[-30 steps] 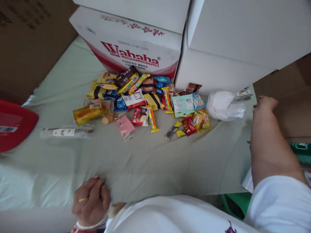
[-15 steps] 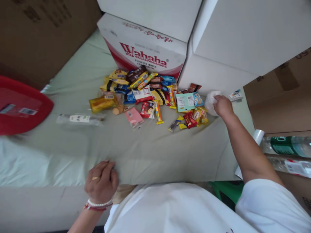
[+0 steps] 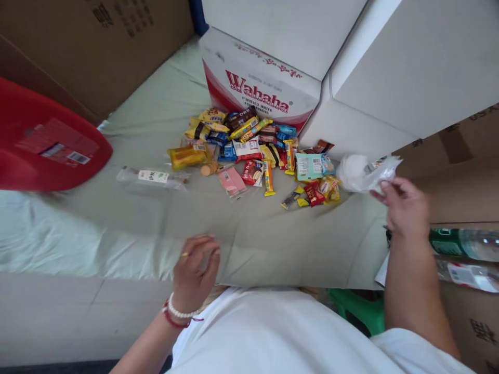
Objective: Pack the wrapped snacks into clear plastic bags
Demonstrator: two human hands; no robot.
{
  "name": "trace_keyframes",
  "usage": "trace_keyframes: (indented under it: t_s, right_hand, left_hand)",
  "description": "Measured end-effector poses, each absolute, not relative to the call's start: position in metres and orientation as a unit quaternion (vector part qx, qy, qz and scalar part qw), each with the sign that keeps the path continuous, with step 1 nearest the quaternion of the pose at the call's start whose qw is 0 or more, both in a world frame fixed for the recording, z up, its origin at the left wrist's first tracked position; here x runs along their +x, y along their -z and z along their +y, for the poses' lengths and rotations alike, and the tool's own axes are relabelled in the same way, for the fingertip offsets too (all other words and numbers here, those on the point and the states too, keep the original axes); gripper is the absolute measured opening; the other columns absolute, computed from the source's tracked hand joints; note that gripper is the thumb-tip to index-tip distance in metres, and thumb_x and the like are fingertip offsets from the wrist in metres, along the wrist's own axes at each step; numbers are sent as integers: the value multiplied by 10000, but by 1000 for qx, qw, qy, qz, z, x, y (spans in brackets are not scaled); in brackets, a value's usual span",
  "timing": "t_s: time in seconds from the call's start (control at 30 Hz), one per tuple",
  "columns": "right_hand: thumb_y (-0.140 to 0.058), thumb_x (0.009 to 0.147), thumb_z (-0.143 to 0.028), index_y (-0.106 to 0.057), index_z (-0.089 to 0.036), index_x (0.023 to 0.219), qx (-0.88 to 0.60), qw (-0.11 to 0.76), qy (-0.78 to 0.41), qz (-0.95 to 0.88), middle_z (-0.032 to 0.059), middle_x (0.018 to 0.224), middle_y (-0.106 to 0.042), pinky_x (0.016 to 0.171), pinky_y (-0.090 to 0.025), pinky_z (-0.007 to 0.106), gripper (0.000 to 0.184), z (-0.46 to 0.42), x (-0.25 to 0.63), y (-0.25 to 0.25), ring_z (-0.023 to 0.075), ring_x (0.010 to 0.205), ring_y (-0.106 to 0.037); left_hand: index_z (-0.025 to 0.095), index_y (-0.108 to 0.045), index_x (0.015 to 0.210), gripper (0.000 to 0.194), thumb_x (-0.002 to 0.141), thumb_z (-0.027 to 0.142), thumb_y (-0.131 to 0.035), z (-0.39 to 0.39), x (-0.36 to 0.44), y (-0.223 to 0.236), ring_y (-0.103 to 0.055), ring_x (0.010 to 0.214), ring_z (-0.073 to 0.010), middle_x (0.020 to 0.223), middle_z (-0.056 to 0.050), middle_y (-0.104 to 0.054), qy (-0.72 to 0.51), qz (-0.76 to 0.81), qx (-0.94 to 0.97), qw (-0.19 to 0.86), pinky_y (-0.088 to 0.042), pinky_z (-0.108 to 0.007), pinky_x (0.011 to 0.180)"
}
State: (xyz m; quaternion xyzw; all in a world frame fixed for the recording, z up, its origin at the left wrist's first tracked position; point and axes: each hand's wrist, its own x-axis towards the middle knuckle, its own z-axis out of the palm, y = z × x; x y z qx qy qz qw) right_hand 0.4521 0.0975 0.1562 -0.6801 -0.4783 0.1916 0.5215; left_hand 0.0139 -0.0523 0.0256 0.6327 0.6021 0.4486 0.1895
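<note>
My right hand pinches the edge of a clear plastic bag between thumb and fingers. A round white bundle shows at the bag's left end; I cannot make out what it is. Over the front edge of the cloth-covered table hovers my left hand, loosely curved, thumb apart from the fingers, holding nothing. Left of the bag lies a spread of wrapped snacks, among them a mint-green packet, a red candy wrapper, a pink packet and a yellow packet.
A Wahaha water carton stands behind the snacks, next to tall white boxes. At the left are a red plastic object and a long clear packet. Plastic bottles lie at the right, and a green stool is below.
My right hand has drawn the plastic bag's edge out to the right and toward me, stretching it. My left hand has lifted and its fingers have loosened. The camera view has shifted.
</note>
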Motion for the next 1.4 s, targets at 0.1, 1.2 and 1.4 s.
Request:
trace_keyframes:
  t_s: [0.1,1.2,1.4]
  right_hand:
    - [-906,604,-441,-671,-213,757,-615,479,-461,-423,-3,675,-620,541,-541,281,362,54,375,-135,133,600,-573]
    - [-723,857,-541,-669,-227,913,-510,323,-623,-497,11,827,-666,701,-477,272,323,-8,273,-68,153,739,-594]
    - [-869,679,-504,-626,-225,860,-540,387,-681,-308,-56,673,-568,491,-400,219,412,8,288,-60,91,523,-464]
  left_hand:
    - [210,-641,1060,161,962,318,-572,-37,48,-46,-649,899,-169,1005,-72,-642,-468,547,580,380,-573,-293,756]
    - [202,-708,857,186,891,380,-664,-21,94,-56,-580,726,-147,765,-17,-658,-457,531,493,515,-458,-273,716]
    - [206,-549,896,416,805,561,-747,-7,85,-45,-497,622,-87,709,50,-543,-536,505,256,627,-427,-209,605]
